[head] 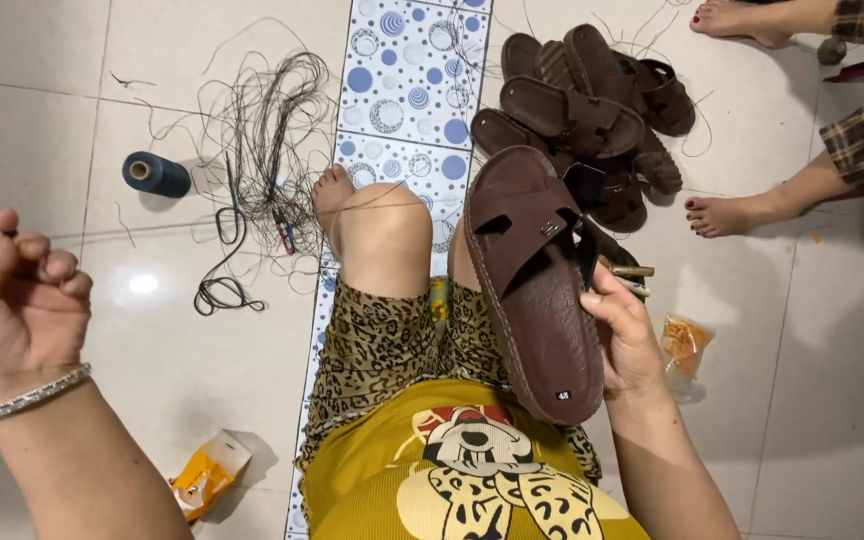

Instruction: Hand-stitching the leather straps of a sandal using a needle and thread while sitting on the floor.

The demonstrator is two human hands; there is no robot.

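My right hand (624, 335) grips a brown sandal (537, 275) by its right edge and holds it upright over my lap. My left hand (20, 295) is raised at the far left, fingers closed on a small dark tool and pulling a thin thread (202, 222) taut. The thread runs across toward my knee and the sandal. A silver bracelet sits on my left wrist.
A pile of brown sandals (587, 110) lies on the floor ahead. A dark blue thread spool (155, 174), a tangle of loose thread (272, 120), scissors (230, 222), an orange packet (207, 475) and a plastic bag (687, 345) lie around. Another person's bare feet (727, 215) are at the right.
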